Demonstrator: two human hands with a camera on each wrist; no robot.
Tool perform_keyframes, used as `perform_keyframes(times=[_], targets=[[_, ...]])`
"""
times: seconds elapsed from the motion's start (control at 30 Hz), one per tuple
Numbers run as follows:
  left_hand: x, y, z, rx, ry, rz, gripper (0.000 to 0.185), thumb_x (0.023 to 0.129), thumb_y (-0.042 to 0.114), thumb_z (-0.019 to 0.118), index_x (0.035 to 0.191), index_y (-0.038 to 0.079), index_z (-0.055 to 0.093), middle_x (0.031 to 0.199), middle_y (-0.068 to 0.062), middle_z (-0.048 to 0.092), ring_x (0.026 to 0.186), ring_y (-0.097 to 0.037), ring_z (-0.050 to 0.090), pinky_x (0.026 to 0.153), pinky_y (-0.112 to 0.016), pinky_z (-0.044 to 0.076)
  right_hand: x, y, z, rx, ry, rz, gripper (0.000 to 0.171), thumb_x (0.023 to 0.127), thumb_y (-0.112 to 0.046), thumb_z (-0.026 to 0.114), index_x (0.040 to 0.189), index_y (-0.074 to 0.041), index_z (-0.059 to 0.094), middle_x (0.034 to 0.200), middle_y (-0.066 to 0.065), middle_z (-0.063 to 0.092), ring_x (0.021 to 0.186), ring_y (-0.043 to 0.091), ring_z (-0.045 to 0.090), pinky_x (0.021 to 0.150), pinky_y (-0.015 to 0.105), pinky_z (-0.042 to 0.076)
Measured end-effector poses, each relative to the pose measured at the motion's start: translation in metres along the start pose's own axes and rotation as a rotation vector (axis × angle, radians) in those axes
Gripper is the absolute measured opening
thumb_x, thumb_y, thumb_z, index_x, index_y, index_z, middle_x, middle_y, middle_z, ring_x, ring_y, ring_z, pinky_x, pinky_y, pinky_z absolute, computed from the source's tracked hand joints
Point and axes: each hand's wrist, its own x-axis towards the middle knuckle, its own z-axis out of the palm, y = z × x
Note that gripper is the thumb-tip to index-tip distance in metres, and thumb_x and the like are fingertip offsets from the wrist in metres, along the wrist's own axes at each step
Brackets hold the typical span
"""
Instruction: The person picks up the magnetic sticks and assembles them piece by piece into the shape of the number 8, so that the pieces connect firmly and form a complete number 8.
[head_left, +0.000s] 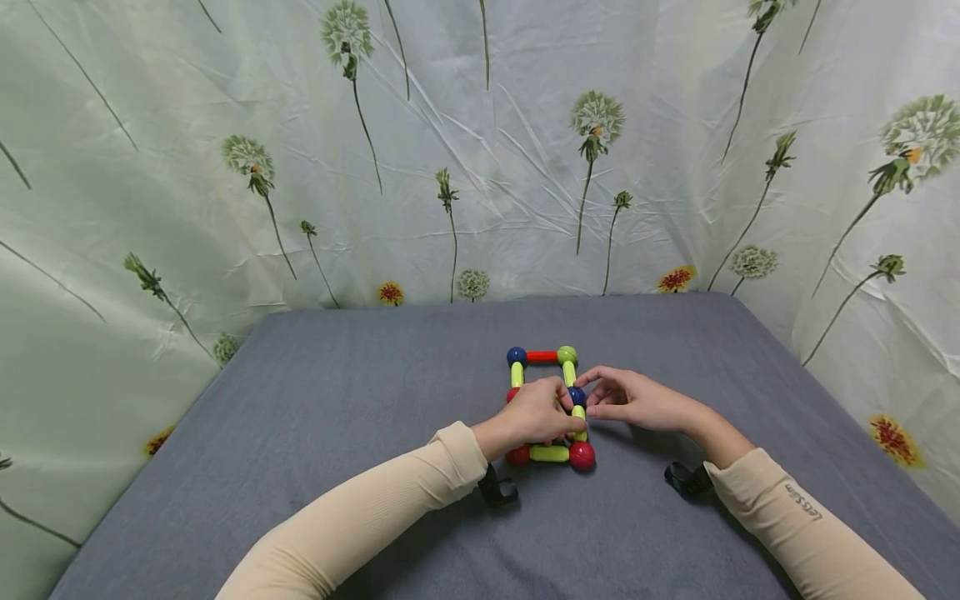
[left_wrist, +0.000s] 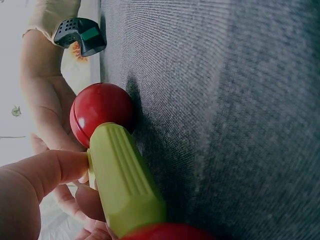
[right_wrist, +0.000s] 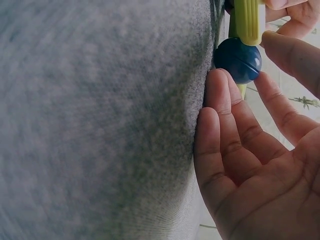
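A ladder-like frame of magnetic rods and balls lies on the grey cloth. My left hand [head_left: 534, 414] reaches over its middle, thumb and fingers pinching the yellow-green rod [head_left: 580, 423] on the right side. That rod runs between a blue ball [head_left: 577, 395] and the front right red ball [head_left: 582, 456]. From the right, my right hand [head_left: 645, 402] holds its fingertips round the blue ball, with the thumb at the rod's end in the right wrist view. A yellow-green front rod [left_wrist: 125, 175] joins two red balls. My left hand hides the frame's middle.
At the back of the frame, a red rod [head_left: 542, 357] links a blue ball [head_left: 517, 356] and a green ball [head_left: 567, 356]. Black straps [head_left: 686, 481] hang at both wrists. Behind the grey table [head_left: 360, 392] hangs a flowered curtain [head_left: 510, 150].
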Motion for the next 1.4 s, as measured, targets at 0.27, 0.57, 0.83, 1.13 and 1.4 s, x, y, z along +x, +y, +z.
perform_keyframes(times=[0.27, 0.57, 0.83, 1.13, 1.4], targets=[[0.0010, 0.0003, -0.0005, -0.005, 0.002, -0.011, 0.026, 0.077, 0.029, 0.073, 0.083, 0.016, 0.052, 0.066, -0.003, 0.066, 0.048, -0.012, 0.056, 0.046, -0.025, 0.047, -0.0009, 0.0006, 0.0001, -0.005, 0.004, -0.008, 0.039, 0.091, -0.024, 0.058, 0.127, -0.018, 0.045, 0.105, 0.009, 0.063, 0.095, 0.021, 0.062, 0.078, 0.024, 0.050], [0.0021, -0.0004, -0.0019, 0.005, 0.004, -0.003, 0.027, 0.077, 0.030, 0.074, 0.082, 0.015, 0.051, 0.062, -0.001, 0.063, 0.046, -0.012, 0.054, 0.046, -0.025, 0.047, -0.0007, -0.0006, 0.0002, -0.002, 0.002, 0.006, 0.039, 0.090, -0.025, 0.059, 0.126, -0.018, 0.046, 0.105, 0.008, 0.063, 0.095, 0.020, 0.062, 0.079, 0.023, 0.050], [0.0026, -0.0006, -0.0019, 0.000, -0.001, 0.014, 0.027, 0.077, 0.029, 0.074, 0.082, 0.015, 0.051, 0.062, -0.001, 0.063, 0.046, -0.012, 0.055, 0.046, -0.025, 0.047, -0.0001, 0.0007, -0.0004, 0.004, -0.004, -0.002, 0.039, 0.091, -0.025, 0.058, 0.127, -0.016, 0.045, 0.105, 0.010, 0.063, 0.093, 0.020, 0.062, 0.077, 0.023, 0.050], [0.0019, -0.0015, -0.0033, -0.020, -0.006, 0.026, 0.027, 0.078, 0.028, 0.073, 0.083, 0.014, 0.051, 0.065, -0.005, 0.064, 0.050, -0.013, 0.058, 0.048, -0.026, 0.050, 0.0000, -0.0009, -0.0001, 0.004, -0.002, 0.015, 0.039, 0.090, -0.025, 0.059, 0.126, -0.020, 0.045, 0.105, 0.007, 0.063, 0.094, 0.019, 0.062, 0.078, 0.024, 0.050], [0.0002, -0.0049, -0.0071, -0.006, 0.011, 0.055, 0.019, 0.081, 0.025, 0.069, 0.084, 0.016, 0.052, 0.065, -0.002, 0.064, 0.050, -0.014, 0.060, 0.050, -0.027, 0.052, -0.0002, 0.0002, -0.0010, 0.018, -0.015, 0.009, 0.040, 0.091, -0.026, 0.058, 0.128, -0.016, 0.045, 0.107, 0.012, 0.063, 0.096, 0.021, 0.062, 0.078, 0.023, 0.050]])
